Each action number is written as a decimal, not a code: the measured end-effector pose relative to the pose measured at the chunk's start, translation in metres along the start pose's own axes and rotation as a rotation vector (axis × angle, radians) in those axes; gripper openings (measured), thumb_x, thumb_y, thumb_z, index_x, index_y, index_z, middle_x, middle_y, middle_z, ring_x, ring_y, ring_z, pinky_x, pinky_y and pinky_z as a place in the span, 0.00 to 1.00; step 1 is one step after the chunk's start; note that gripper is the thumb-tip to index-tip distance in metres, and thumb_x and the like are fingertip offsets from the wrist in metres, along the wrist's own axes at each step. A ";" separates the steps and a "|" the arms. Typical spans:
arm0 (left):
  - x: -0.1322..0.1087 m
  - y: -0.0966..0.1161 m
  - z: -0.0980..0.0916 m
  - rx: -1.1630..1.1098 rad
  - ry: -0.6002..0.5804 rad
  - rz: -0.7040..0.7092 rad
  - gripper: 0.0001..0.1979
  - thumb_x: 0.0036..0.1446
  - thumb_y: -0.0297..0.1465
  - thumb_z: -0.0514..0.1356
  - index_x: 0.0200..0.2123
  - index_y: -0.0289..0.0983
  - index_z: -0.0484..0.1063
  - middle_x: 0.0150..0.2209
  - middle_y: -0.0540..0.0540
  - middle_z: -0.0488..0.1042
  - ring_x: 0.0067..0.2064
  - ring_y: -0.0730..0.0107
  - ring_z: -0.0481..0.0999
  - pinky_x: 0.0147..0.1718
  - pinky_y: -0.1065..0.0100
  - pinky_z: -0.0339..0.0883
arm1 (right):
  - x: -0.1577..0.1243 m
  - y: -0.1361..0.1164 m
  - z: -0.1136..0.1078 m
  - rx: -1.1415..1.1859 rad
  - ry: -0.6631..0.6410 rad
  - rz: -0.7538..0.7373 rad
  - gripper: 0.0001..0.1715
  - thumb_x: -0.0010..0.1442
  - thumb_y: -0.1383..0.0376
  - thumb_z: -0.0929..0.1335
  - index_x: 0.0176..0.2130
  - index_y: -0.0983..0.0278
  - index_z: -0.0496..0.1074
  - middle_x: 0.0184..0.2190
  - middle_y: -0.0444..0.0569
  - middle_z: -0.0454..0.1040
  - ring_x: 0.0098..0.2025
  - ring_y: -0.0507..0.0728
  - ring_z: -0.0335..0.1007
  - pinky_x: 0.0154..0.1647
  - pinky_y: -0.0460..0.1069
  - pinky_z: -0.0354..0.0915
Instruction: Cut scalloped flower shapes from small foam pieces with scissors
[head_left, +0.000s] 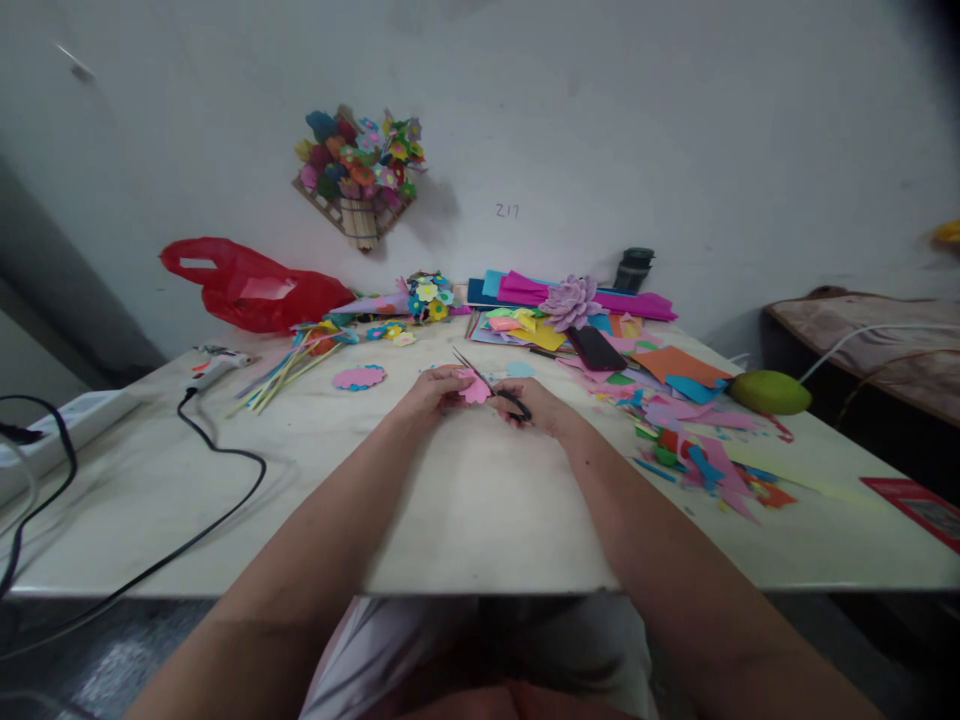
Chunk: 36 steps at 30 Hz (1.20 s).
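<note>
Near the middle of the table, my left hand [441,388] is closed on a small pink piece with a scalloped edge [475,388], of paper or thin foam. My right hand [534,405] is closed around the black handles of a pair of scissors [514,403]. The blades point up and to the left, right against the pink piece. Beyond my hands a pale blue round piece [520,370] lies on the table. Left of my left hand rests a flat pink oval shape with a blue scalloped edge [358,378].
Pink and coloured scraps [705,460] litter the right side, by a dark phone [595,349] and a green mango-like fruit [771,392]. At left are a glue gun [217,370] with its cord, thin sticks [274,375] and a red plastic bag [255,285]. Paper flowers [431,297] stand behind.
</note>
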<state>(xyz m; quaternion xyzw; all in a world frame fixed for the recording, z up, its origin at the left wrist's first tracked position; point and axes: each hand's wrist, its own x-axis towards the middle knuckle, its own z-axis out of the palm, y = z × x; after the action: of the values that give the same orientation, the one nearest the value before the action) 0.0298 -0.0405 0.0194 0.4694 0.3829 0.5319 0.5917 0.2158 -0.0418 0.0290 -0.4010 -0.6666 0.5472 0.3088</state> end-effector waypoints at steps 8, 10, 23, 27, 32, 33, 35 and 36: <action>0.001 -0.001 -0.001 0.024 0.031 -0.016 0.14 0.32 0.34 0.72 0.21 0.33 0.74 0.23 0.47 0.73 0.22 0.75 0.69 0.24 0.71 0.65 | 0.010 0.014 -0.004 -0.013 -0.022 -0.064 0.17 0.42 0.58 0.73 0.28 0.67 0.69 0.13 0.36 0.61 0.12 0.45 0.53 0.12 0.42 0.46; 0.002 0.000 -0.002 0.025 0.049 -0.019 0.15 0.30 0.34 0.73 0.21 0.33 0.74 0.23 0.47 0.73 0.23 0.75 0.69 0.24 0.70 0.66 | 0.011 0.015 -0.004 0.007 -0.024 -0.067 0.17 0.41 0.58 0.74 0.28 0.67 0.69 0.13 0.37 0.61 0.13 0.45 0.53 0.12 0.43 0.47; 0.002 -0.004 -0.006 0.168 -0.087 0.060 0.13 0.34 0.34 0.72 0.21 0.33 0.73 0.21 0.48 0.72 0.23 0.74 0.69 0.24 0.70 0.62 | 0.009 0.011 -0.005 0.089 0.157 -0.075 0.19 0.43 0.62 0.75 0.35 0.67 0.70 0.19 0.42 0.70 0.16 0.46 0.60 0.15 0.42 0.50; 0.001 -0.003 -0.004 0.238 -0.170 0.085 0.12 0.37 0.34 0.70 0.19 0.33 0.72 0.23 0.46 0.72 0.24 0.73 0.70 0.23 0.71 0.59 | 0.011 0.012 -0.006 0.213 0.193 -0.143 0.22 0.40 0.63 0.75 0.36 0.66 0.69 0.19 0.41 0.69 0.20 0.48 0.64 0.20 0.43 0.57; -0.003 0.000 0.001 0.313 -0.230 0.069 0.12 0.39 0.34 0.69 0.19 0.32 0.72 0.20 0.46 0.72 0.23 0.73 0.68 0.23 0.71 0.57 | 0.012 0.010 -0.002 0.296 0.208 -0.187 0.22 0.37 0.65 0.74 0.35 0.66 0.69 0.21 0.40 0.69 0.22 0.49 0.65 0.25 0.45 0.60; -0.003 0.000 0.001 0.313 -0.239 0.064 0.12 0.39 0.34 0.69 0.19 0.32 0.72 0.20 0.46 0.72 0.23 0.73 0.69 0.23 0.71 0.58 | 0.013 0.010 -0.001 0.306 0.216 -0.204 0.22 0.37 0.66 0.74 0.35 0.65 0.69 0.21 0.40 0.70 0.23 0.49 0.65 0.26 0.45 0.61; -0.003 -0.001 0.001 0.305 -0.246 0.061 0.12 0.39 0.34 0.70 0.19 0.32 0.72 0.20 0.46 0.72 0.23 0.73 0.69 0.24 0.71 0.58 | 0.015 0.011 0.001 0.316 0.228 -0.229 0.21 0.36 0.68 0.73 0.35 0.65 0.69 0.23 0.40 0.71 0.24 0.49 0.66 0.27 0.45 0.61; -0.003 -0.002 0.000 0.301 -0.241 0.063 0.12 0.39 0.33 0.70 0.19 0.32 0.71 0.20 0.47 0.71 0.23 0.73 0.68 0.23 0.71 0.58 | 0.016 0.012 0.001 0.316 0.228 -0.237 0.21 0.36 0.69 0.72 0.35 0.65 0.69 0.23 0.41 0.71 0.24 0.49 0.66 0.28 0.45 0.62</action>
<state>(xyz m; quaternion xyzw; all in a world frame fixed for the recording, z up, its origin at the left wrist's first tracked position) 0.0305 -0.0432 0.0174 0.6247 0.3693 0.4269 0.5395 0.2091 -0.0274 0.0166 -0.3259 -0.5756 0.5561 0.5033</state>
